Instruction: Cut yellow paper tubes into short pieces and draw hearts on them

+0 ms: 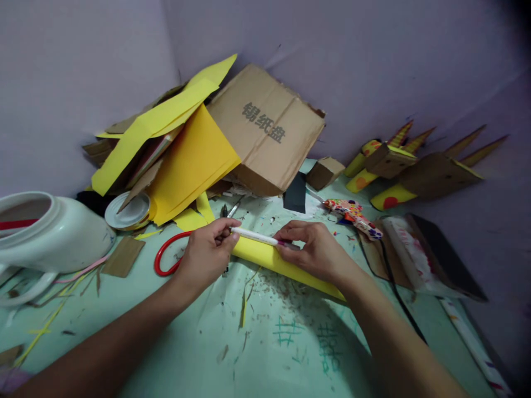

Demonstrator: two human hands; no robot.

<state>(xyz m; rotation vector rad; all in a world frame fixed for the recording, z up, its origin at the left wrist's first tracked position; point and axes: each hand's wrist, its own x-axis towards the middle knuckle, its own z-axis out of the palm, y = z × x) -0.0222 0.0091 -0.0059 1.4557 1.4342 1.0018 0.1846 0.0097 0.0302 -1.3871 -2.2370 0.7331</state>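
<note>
A slim white marker with a purple end lies level between my two hands. My left hand pinches its left end, while the fingers of my right hand close round the purple end. Just beneath is a rolled tube of yellow paper, running to the lower right and partly covered by my right hand. Beside my left hand sits a red scissors handle; the rest of the scissors is mostly hidden.
Yellow sheets lean on a cardboard box at the back. A white jar lies at left. A flowery glue gun and giraffe-like cardboard figures are at right. Scraps litter the green tabletop.
</note>
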